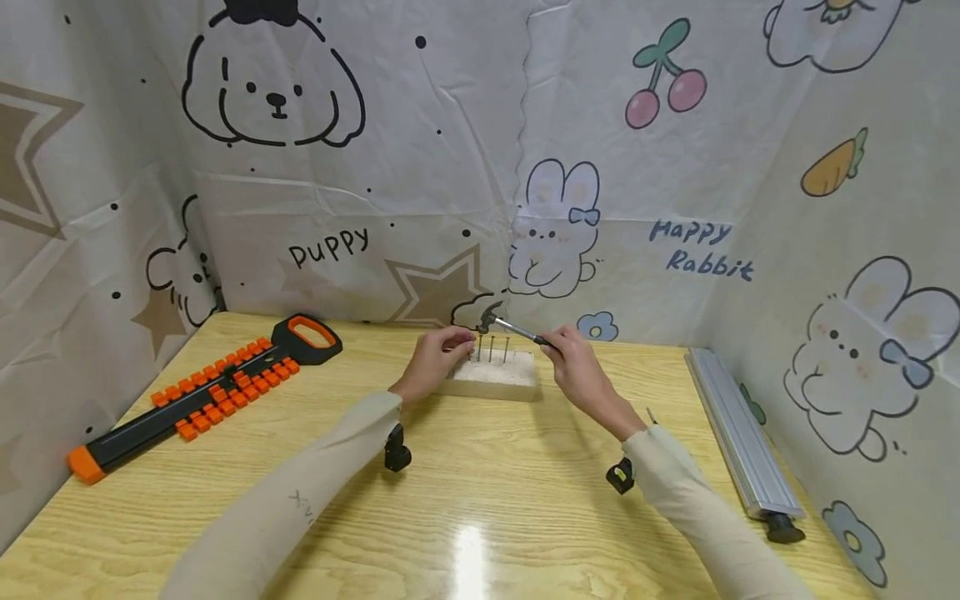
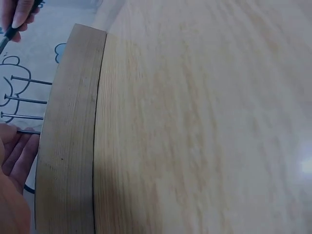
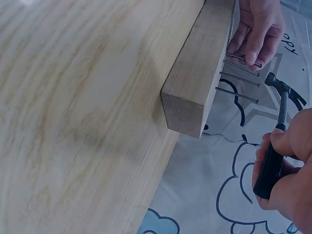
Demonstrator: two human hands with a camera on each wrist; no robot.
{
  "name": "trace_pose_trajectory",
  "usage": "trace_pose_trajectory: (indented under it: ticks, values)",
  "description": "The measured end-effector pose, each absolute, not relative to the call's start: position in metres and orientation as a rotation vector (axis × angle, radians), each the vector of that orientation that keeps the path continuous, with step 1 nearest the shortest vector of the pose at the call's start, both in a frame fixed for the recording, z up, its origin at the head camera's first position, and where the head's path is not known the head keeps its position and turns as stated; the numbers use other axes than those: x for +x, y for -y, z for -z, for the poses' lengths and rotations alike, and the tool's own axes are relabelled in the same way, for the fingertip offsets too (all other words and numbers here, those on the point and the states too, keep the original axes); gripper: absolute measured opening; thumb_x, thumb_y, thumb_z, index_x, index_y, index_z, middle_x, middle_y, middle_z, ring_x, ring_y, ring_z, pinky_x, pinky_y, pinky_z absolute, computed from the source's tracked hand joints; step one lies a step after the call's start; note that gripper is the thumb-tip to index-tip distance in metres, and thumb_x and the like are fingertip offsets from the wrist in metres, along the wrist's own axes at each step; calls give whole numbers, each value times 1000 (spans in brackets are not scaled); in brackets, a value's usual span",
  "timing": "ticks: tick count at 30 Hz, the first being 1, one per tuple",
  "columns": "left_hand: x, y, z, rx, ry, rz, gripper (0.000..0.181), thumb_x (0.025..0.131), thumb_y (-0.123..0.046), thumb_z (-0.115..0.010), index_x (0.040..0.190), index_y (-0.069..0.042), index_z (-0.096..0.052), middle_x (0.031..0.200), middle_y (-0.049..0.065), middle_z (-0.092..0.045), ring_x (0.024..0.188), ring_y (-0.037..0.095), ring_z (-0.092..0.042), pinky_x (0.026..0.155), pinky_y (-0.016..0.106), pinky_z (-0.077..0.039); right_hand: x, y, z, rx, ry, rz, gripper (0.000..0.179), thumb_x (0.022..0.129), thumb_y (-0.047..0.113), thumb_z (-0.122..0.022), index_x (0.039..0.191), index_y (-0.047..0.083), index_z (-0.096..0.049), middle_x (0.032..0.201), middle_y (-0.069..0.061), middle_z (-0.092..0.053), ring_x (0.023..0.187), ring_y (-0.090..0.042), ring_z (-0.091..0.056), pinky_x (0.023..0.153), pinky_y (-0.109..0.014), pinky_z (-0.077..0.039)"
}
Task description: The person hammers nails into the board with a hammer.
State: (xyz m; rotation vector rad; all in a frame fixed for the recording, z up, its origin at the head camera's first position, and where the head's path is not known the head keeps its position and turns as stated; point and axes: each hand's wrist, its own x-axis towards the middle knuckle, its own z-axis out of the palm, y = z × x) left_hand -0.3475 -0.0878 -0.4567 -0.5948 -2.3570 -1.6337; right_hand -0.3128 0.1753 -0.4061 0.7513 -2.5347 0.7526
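Note:
A thick wooden block lies on the table, with three nails standing upright in its top. My left hand is at the block's left part, thumb and fingertips pinching another nail, which meets the top face in the right wrist view. My right hand grips the black handle of a small claw hammer. The hammer's dark head hangs just above the nail tops, apart from the pinched nail in the right wrist view. Fingers partly hide that nail in the head view.
At the left lies a long black rack with orange clips and an orange-lined handle. A silver metal rail with a black knob runs along the right edge. A thin metal piece shows beside the right sleeve. Printed cloth walls surround the table.

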Motion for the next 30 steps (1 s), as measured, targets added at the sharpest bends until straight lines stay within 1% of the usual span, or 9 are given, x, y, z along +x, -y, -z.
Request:
trace_pose_trajectory:
  ticks: [5,11,20,30]
  values:
    - [-348,90,459,-595,2393,1578,20,103,-7,-67,119,3,-74,112,17,-76,101,29,-73,91,43,-60,-313,-172,404,761,2548,-772,21,105,0,-58,118,-9,-73,100,-17,-61,87,-26,-56,70,-37,-49]
    - [-348,88,462,-609,2385,1553,20,101,-7,-69,118,3,-74,111,17,-77,100,28,-73,90,40,-61,-312,-174,407,760,2546,-778,20,105,-1,-59,116,-9,-73,98,-16,-60,83,-24,-54,67,-34,-47]
    - [-348,86,460,-581,2367,1585,19,99,-5,-72,116,3,-74,111,17,-77,100,30,-74,89,39,-62,-314,-173,402,770,2582,-774,20,106,0,-58,116,-8,-73,101,-16,-62,89,-27,-57,73,-39,-51]
    - [-351,87,463,-576,2343,1643,19,98,-5,-73,115,2,-75,110,17,-77,99,29,-74,87,34,-61,-315,-171,400,750,2608,-776,21,106,2,-58,117,-7,-73,101,-15,-62,88,-26,-56,72,-38,-49]
